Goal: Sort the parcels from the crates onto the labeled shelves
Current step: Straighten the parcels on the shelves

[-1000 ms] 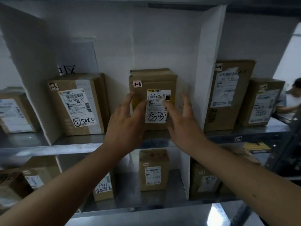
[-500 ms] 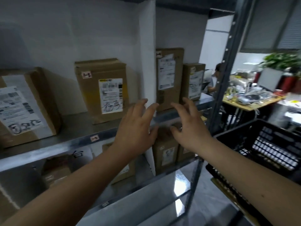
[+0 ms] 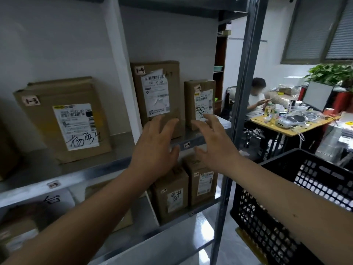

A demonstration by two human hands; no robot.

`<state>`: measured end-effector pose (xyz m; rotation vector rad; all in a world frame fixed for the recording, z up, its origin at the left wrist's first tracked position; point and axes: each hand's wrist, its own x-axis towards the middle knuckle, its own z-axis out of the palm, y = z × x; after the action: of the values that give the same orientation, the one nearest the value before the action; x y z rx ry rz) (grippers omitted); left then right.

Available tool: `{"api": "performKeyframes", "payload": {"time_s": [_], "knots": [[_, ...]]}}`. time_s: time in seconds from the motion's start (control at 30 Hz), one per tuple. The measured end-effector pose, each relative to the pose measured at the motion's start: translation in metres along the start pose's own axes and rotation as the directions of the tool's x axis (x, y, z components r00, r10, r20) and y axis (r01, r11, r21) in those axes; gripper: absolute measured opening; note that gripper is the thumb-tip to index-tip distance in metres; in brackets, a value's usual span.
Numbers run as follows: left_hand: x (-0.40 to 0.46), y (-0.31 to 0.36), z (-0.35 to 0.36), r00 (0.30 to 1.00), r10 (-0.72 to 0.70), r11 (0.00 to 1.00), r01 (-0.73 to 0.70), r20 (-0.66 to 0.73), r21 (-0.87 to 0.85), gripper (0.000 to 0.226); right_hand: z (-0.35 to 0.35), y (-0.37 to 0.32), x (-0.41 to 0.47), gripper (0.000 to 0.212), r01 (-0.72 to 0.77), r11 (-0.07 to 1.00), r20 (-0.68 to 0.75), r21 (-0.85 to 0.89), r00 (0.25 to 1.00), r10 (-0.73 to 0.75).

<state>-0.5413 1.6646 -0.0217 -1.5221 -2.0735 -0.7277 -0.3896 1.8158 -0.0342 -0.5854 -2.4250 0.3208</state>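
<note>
A brown cardboard parcel tagged 1-3 (image 3: 63,119) stands alone on the metal shelf (image 3: 86,169) at the left. Right of a white divider (image 3: 124,73), two parcels tagged 1-4 stand side by side: a tall one (image 3: 156,92) and a smaller one (image 3: 200,102). My left hand (image 3: 156,148) and my right hand (image 3: 212,142) hover in front of the shelf edge with fingers spread, holding nothing. A black plastic crate (image 3: 286,207) sits at the lower right; its inside is hidden.
Two more parcels (image 3: 183,190) stand on the lower shelf. A grey steel upright (image 3: 240,111) frames the rack's right side. Beyond it, a seated person (image 3: 256,100) works at a cluttered yellow table (image 3: 294,123), with a monitor (image 3: 317,94) and a plant (image 3: 332,73).
Both hands let go of the 1-3 parcel, left standing on the shelf, and drew back. My view swung right, bringing the crate and the room into sight.
</note>
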Motion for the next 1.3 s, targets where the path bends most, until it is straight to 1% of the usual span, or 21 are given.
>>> {"api": "performKeyframes", "payload": {"time_s": [0.1, 0.2, 0.3, 0.4, 0.57, 0.67, 0.77, 0.93, 1.1, 1.3], "knots": [[0.009, 0.005, 0.008, 0.998, -0.064, 0.998, 0.064, -0.018, 0.022, 0.078, 0.007, 0.015, 0.018, 0.079, 0.039, 0.998, 0.034, 0.044, 0.999, -0.041], [0.016, 0.008, 0.013, 0.991, -0.118, 0.992, 0.120, -0.065, 0.032, 0.079, 0.013, 0.026, 0.038, 0.083, 0.100, 0.993, 0.057, 0.068, 0.993, -0.104], [0.017, 0.011, 0.017, 0.977, -0.181, 0.983, 0.185, -0.115, 0.023, 0.079, 0.015, 0.026, 0.055, 0.085, 0.160, 0.982, 0.041, 0.101, 0.986, -0.164], [0.017, 0.016, 0.022, 0.967, -0.220, 0.973, 0.228, -0.131, 0.047, 0.080, 0.018, 0.024, 0.069, 0.080, 0.215, 0.965, 0.025, 0.153, 0.975, -0.221], [0.017, 0.021, 0.031, 0.949, -0.281, 0.959, 0.282, -0.146, -0.016, 0.087, 0.022, 0.019, 0.087, 0.085, 0.213, 0.958, 0.045, 0.189, 0.973, -0.225], [0.021, 0.024, 0.036, 0.934, -0.322, 0.947, 0.320, -0.154, -0.041, 0.093, 0.023, 0.017, 0.094, 0.088, 0.243, 0.946, 0.038, 0.216, 0.966, -0.257], [0.027, 0.030, 0.040, 0.908, -0.385, 0.923, 0.376, -0.167, -0.084, 0.094, 0.027, 0.016, 0.102, 0.088, 0.257, 0.929, 0.024, 0.267, 0.962, -0.273], [0.034, 0.035, 0.045, 0.869, -0.452, 0.892, 0.432, -0.200, -0.137, 0.095, 0.027, 0.017, 0.112, 0.089, 0.243, 0.921, 0.065, 0.304, 0.959, -0.274], [0.038, 0.033, 0.046, 0.853, -0.494, 0.869, 0.480, -0.170, -0.119, 0.097, 0.030, 0.022, 0.119, 0.087, 0.248, 0.912, 0.098, 0.328, 0.951, -0.293], [0.041, 0.025, 0.048, 0.863, -0.481, 0.876, 0.479, -0.156, -0.053, 0.097, 0.035, 0.025, 0.127, 0.086, 0.274, 0.904, 0.092, 0.330, 0.943, -0.319]]}}
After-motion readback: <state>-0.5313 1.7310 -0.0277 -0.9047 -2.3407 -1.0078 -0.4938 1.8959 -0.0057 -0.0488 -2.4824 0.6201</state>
